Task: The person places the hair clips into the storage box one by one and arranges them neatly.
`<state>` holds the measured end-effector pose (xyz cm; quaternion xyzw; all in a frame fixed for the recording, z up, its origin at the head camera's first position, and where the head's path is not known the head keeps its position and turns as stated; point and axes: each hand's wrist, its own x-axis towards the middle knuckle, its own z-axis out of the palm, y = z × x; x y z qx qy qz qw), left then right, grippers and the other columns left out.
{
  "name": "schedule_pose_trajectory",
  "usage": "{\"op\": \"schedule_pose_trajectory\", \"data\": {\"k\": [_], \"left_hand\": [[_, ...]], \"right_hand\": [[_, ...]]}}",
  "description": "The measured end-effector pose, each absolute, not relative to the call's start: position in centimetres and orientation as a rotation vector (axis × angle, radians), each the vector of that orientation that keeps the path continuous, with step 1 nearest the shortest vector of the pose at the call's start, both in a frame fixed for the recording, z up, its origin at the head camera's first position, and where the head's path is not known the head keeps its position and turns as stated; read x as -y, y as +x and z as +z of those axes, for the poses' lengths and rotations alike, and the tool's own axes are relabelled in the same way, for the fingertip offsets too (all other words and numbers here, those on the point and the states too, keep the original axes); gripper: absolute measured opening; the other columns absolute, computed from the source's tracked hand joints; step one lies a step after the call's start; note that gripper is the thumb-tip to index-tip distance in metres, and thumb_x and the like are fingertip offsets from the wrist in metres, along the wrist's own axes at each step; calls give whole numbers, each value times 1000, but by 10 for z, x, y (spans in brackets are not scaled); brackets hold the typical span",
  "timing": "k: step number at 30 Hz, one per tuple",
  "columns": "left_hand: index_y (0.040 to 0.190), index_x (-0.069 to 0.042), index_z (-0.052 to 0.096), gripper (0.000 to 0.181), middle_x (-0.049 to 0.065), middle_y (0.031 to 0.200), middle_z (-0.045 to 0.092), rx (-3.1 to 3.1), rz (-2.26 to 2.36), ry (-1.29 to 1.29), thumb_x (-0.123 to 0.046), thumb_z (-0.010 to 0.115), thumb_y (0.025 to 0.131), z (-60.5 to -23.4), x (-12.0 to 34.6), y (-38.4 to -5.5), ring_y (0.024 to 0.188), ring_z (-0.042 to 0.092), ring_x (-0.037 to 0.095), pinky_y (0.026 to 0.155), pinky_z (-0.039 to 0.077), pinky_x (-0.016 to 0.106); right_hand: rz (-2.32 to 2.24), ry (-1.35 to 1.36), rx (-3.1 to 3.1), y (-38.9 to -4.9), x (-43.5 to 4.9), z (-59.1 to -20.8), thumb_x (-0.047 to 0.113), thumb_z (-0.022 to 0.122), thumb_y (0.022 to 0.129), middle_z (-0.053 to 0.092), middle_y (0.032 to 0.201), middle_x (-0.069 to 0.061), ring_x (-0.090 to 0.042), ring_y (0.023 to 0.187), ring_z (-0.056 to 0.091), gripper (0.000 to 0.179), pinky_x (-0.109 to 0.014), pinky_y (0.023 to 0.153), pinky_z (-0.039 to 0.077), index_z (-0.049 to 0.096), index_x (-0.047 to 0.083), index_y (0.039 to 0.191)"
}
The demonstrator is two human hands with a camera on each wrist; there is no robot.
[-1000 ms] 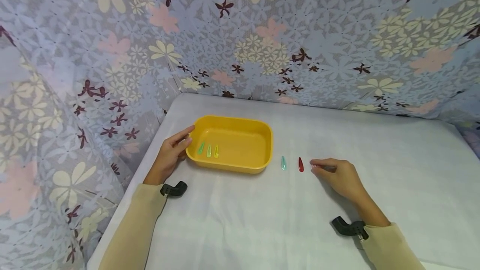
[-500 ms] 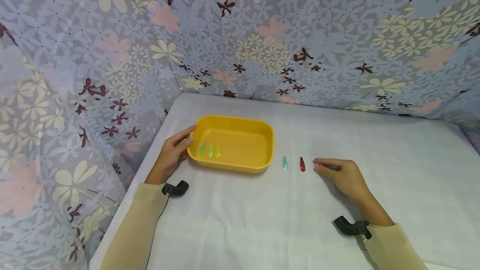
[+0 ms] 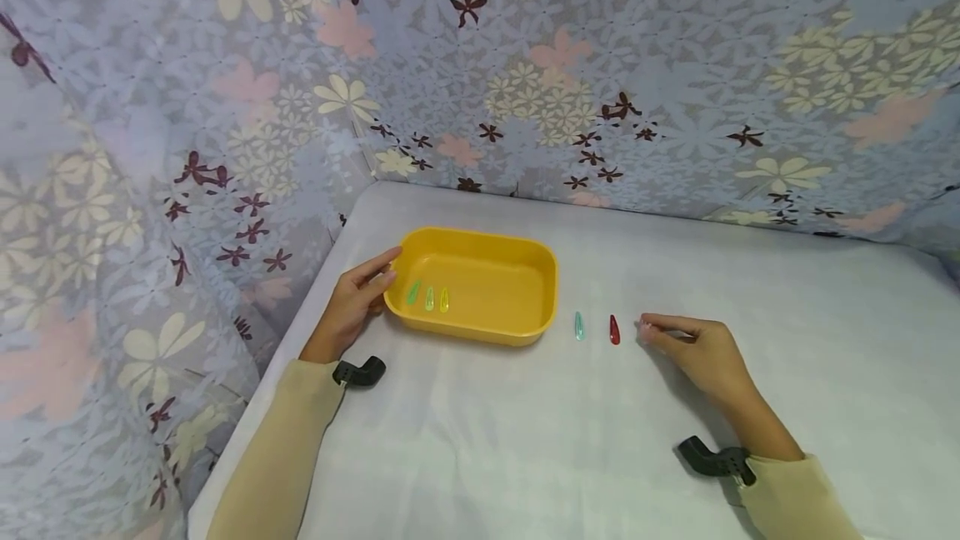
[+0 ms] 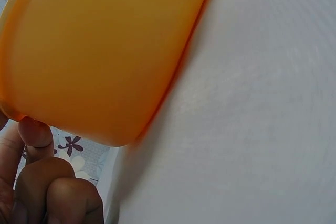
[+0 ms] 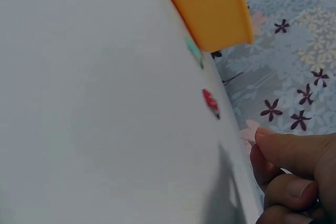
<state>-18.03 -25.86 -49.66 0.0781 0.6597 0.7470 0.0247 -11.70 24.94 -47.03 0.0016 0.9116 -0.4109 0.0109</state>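
My left hand (image 3: 347,307) holds the left end of a yellow plastic tray (image 3: 480,332) at its rim. Inside the tray, toward its left end, lie a green snap hair clip (image 3: 413,292), a pale green one (image 3: 430,298) and a yellow one (image 3: 444,300). On the cloth to the right of the tray are a teal hair clip (image 3: 579,326) and a red hair clip (image 3: 614,329). Just right of the red one, my right hand (image 3: 701,348) pinches a thin pale hair clip (image 5: 248,140) between thumb and forefinger; most of it is hidden by the fingertips.
A white cloth (image 3: 525,440) covers the table. Floral fabric (image 3: 525,65) hangs behind it and along the left side. Each wrist wears a black camera mount, one by the left cuff (image 3: 360,372) and one by the right cuff (image 3: 716,458).
The whole head view has shifted slightly, so everything appears a little further right. Both hands keep nearly the same places; the right fingertips sit slightly further from the red hair clip.
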Motion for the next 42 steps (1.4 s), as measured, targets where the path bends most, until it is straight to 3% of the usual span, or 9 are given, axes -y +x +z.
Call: {"op": "schedule_pose_trajectory", "data": {"k": [6,13,19,22,25,30,34,38,42], "left_hand": [[148,-9,55,47,5,107,49,-2044,2308,230,-19,64,103,-497,259,-182,55,33,11,51,31,21],[148,-11,56,48,6,108,48,-2048,2291,223,-22,66,102,-497,262,-182,57,34,11,51,32,21],[148,-9,56,48,5,107,48,-2050,2292,216,-21,65,103,-497,263,-182,56,34,11,51,32,21],[148,-9,55,48,5,107,47,-2045,2295,219,-20,65,103,-497,264,-182,56,33,10,51,31,21],[149,-9,55,48,5,108,48,-2046,2292,223,-21,64,103,-497,263,-182,56,33,10,51,31,22],[149,-11,55,48,5,109,50,-2052,2278,212,-21,64,103,-496,259,-182,56,34,9,51,32,21],[148,-12,56,47,5,110,49,-2061,2277,222,-22,65,103,-495,257,-183,56,34,10,51,32,21],[148,-13,56,47,6,109,49,-2081,2271,204,-22,65,103,-494,258,-181,56,34,10,51,33,21],[149,-14,56,49,5,109,48,-2074,2263,179,-24,65,102,-493,258,-179,56,34,11,52,33,21]], "right_hand": [[-1352,39,-2850,-111,-244,-461,48,75,92,66,134,-9,-6,90,58,49,-22,67,47,74,16,129],[-1404,-23,-2858,-108,-227,-447,47,75,92,69,129,-4,-2,104,61,48,-19,75,49,74,15,128],[-1449,-88,-2869,-118,-200,-429,48,74,93,71,126,-4,-10,99,66,44,-24,72,51,76,18,126],[-1481,-127,-2846,-123,-184,-419,48,75,92,71,125,-3,-14,90,69,43,-24,64,46,76,21,125],[-1536,-199,-2784,-129,-167,-409,46,76,92,72,122,-4,-21,64,67,41,-29,52,43,76,21,125],[-1535,-296,-2694,-140,-135,-394,42,76,92,74,114,-4,-24,38,45,36,-35,36,39,77,23,123],[-1406,-414,-2757,-153,-105,-392,34,77,93,75,109,2,-14,61,54,27,-26,49,43,79,22,118],[-1339,-518,-2747,-169,-73,-396,25,78,93,75,104,3,-16,91,65,25,-31,72,53,80,14,115],[-1333,-566,-2679,-181,-50,-405,19,78,93,75,96,4,-18,93,67,22,-33,72,50,80,10,112]]}}
